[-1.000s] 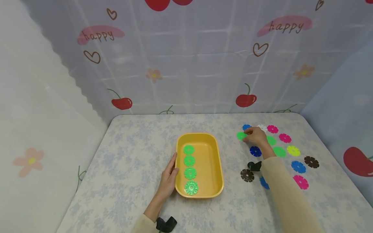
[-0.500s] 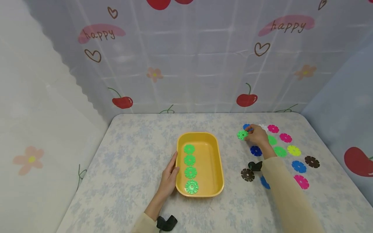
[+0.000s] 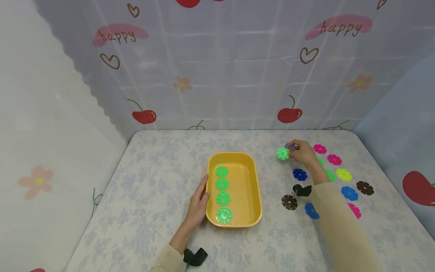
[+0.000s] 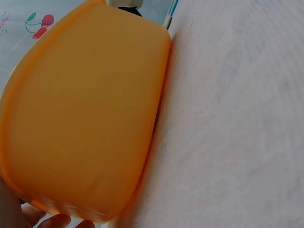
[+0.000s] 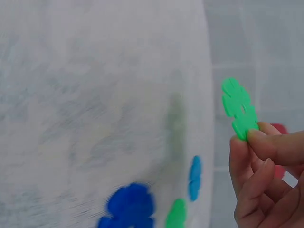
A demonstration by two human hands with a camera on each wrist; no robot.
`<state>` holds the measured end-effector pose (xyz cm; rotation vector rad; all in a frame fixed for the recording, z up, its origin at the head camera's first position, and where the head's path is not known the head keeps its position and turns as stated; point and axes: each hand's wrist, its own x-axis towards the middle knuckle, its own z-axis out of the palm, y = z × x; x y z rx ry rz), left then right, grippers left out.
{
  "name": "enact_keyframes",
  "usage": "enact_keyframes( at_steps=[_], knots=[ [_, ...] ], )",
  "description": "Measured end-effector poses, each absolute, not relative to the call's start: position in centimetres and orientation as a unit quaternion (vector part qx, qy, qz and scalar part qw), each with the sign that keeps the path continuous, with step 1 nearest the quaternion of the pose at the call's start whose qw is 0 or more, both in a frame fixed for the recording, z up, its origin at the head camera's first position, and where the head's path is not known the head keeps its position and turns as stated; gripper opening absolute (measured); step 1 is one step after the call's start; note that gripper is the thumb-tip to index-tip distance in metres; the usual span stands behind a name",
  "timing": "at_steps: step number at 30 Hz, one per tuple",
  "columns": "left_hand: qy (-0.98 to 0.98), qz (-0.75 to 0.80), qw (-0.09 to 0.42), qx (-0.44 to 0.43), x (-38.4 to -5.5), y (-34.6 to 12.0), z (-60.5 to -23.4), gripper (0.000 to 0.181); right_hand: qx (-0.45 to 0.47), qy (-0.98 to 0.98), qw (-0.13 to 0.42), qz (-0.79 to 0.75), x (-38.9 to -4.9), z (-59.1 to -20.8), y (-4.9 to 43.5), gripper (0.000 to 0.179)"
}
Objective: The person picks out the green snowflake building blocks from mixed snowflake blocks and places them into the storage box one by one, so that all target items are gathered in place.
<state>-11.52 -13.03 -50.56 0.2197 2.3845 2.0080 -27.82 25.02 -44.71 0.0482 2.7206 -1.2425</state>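
Green disc point(image 3: 283, 153) higher, in pinch of right hand point(image 3: 302, 153), yellow tray point(image 3: 244, 192) in grip of left hand point(image 3: 197, 205)

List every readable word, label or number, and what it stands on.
"happy": on the left pink patch of the printed backdrop.
"happy": on the right pink patch of that backdrop.
Too small to read: pinkish marks at the left wrist view's left edge.
No lettering can be read on the yellow tray or flower-shaped discs.

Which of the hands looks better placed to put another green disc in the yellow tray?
Probably the right hand: it pinches a green disc, while the left hand holds the yellow tray.
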Motion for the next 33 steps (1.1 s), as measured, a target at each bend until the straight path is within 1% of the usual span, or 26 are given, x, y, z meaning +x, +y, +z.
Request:
enact_keyframes(
  at_steps=[9,12,17,24,28,33],
  knots=[
    [0.761,0.645,0.011,0.071,-11.6,-13.0,-50.5,0.055,-0.104,0.886,0.093,-0.442,-26.3,-41.4,21.3,0.024],
    [0.762,0.644,0.012,0.068,-11.6,-13.0,-50.4,0.055,-0.147,0.874,0.113,-0.45,-25.8,-40.7,20.0,0.021],
    [0.766,0.64,0.009,0.062,-11.6,-12.9,-50.3,0.055,-0.239,0.833,0.164,-0.472,-24.9,-39.7,17.6,0.018],
    [0.767,0.639,0.008,0.063,-11.5,-12.9,-50.4,0.054,-0.319,0.807,0.227,-0.442,-23.7,-39.5,14.7,0.018],
    [0.766,0.64,0.01,0.061,-11.5,-13.0,-50.4,0.054,-0.349,0.804,0.254,-0.409,-23.2,-40.0,13.4,0.017],
    [0.763,0.643,0.012,0.06,-11.5,-13.0,-50.4,0.055,-0.384,0.8,0.277,-0.369,-22.6,-40.7,11.9,0.019]
  ],
)
